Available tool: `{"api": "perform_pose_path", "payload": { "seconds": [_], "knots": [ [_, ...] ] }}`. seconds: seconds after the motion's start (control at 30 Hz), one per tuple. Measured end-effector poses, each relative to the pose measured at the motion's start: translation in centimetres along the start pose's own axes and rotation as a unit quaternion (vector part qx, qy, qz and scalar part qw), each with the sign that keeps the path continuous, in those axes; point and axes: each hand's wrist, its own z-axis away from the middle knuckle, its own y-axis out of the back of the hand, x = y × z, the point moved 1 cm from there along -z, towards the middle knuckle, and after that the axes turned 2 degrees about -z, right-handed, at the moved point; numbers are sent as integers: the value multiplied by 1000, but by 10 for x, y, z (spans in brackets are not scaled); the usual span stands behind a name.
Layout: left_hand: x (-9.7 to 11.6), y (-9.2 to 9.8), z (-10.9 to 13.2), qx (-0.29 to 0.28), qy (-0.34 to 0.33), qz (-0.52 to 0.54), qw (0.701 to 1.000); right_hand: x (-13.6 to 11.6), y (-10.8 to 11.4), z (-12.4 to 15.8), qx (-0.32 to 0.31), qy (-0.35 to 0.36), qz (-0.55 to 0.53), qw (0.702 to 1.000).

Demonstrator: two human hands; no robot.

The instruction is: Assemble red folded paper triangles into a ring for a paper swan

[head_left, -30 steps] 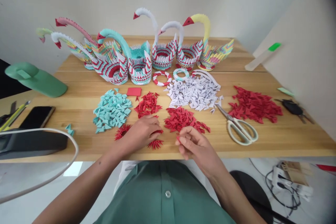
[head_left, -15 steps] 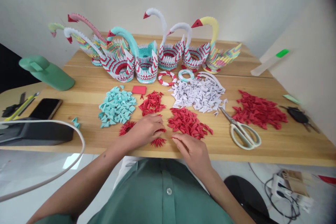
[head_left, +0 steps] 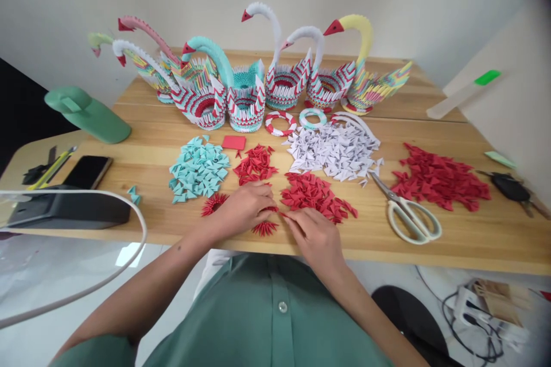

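The left hand (head_left: 246, 207) grasps a spiky red strip (head_left: 264, 229) at the tabletop (head_left: 144, 166), long axis mostly covered; just right of the strip, the right hand (head_left: 317, 235) pinches a red piece (head_left: 283, 214).

1. The left hand (head_left: 249, 206) and right hand (head_left: 317, 238) nearly meet at the fingertips; spiky red paper (head_left: 264, 229) takes up room beside the left.
2. Bare counter (head_left: 371, 232) gives a way in from the front edge, between right hand and scissors (head_left: 408, 215).
3. The scissors' tips reach the white pile (head_left: 336, 152), closing the front of the lane beside the right-hand red pile (head_left: 443, 180).
4. Left of the teal pile (head_left: 198, 169) there is open wood, bounded by the bottle (head_left: 90, 114) and an arching cable (head_left: 141, 218).
5. Paper swans (head_left: 246, 106) bar the back, necks raised.
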Motion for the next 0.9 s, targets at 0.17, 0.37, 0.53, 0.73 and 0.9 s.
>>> {"api": "perform_pose_path", "payload": {
  "seconds": [0.17, 0.37, 0.53, 0.73, 0.9],
  "knots": [
    [0, 0, 0, 2, -4, 0, 1000, -1, 0, -2, 0, 1, 14, 1000],
    [-1, -2, 1, -1, -3, 2, 1000, -2, -3, -1, -11, -1, 27, 1000],
    [-1, -2, 1, 6, -12, -5, 1000, -3, -6, -2, 9, 13, 53, 998],
    [-2, -3, 2, 14, -17, 2, 1000, -5, -8, -4, 21, 13, 83, 996],
    [-2, -4, 3, 27, -18, 10, 999, -5, -9, -4, 31, 3, 61, 998]
  ]
}}
